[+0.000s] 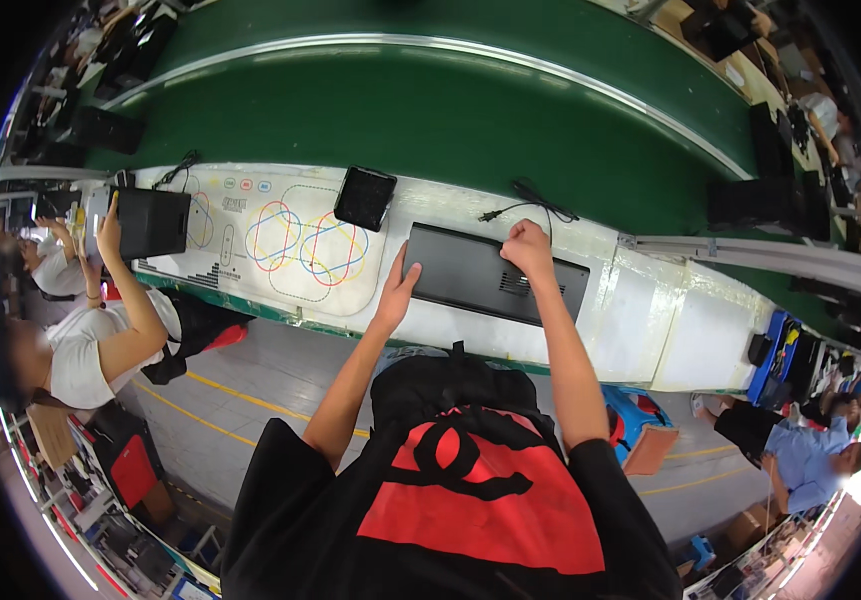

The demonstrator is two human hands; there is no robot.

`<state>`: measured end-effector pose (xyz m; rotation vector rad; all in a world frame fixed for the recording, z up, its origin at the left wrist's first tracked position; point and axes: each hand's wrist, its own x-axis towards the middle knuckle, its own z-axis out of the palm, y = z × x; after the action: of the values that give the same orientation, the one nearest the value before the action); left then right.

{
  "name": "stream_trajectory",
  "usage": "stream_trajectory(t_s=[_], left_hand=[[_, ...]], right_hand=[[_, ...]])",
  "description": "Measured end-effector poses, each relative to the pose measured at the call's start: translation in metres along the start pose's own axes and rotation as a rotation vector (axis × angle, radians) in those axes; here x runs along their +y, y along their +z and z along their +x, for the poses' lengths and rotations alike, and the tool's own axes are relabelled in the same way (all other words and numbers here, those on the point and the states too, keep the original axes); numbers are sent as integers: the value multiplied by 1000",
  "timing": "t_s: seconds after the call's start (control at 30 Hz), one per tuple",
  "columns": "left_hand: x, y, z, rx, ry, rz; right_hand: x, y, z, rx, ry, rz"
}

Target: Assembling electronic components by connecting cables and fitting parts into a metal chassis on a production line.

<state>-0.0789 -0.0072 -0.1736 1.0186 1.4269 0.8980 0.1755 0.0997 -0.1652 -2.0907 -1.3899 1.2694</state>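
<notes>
A long black rectangular equipment case [455, 268] lies flat on the white bench in front of me, with a patch of vent slots toward its right end. My left hand [397, 288] grips the case's left end, thumb on the top face and fingers along the side. Over the right half of the case, near its far edge, my right hand [528, 248] is closed with the fingers curled in. Whatever it may hold is hidden. Just beyond that hand, a black power cord with a plug [525, 207] rests on the bench.
A shallow black tray [364, 198] sits left of the case, beside a mat [280, 245] printed with coloured loops. Beyond the bench runs a green conveyor belt [400, 110]. To the left, a co-worker handles another black case [153, 222]. A blue bin [772, 350] stands far right.
</notes>
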Motion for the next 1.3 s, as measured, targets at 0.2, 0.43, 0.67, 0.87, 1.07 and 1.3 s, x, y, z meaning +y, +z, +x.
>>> stream_trajectory(t_s=[0.2, 0.43, 0.67, 0.87, 1.07, 1.3], left_hand=[[4, -1, -6, 6, -60, -44], [-1, 16, -25, 351, -189, -163], [-1, 10, 4, 473, -243, -156], [87, -8, 42, 146, -562, -368], [80, -1, 94, -17, -351, -637], [92, -99, -44, 321, 248, -1162]], right_hand=[[39, -76, 12, -343, -182, -142], [153, -67, 20, -293, -9, 769], [182, -36, 17, -185, 168, 1067], [13, -231, -69, -162, -264, 564], [-227, -220, -114, -417, -271, 423], [-212, -222, 45, -280, 8, 941]])
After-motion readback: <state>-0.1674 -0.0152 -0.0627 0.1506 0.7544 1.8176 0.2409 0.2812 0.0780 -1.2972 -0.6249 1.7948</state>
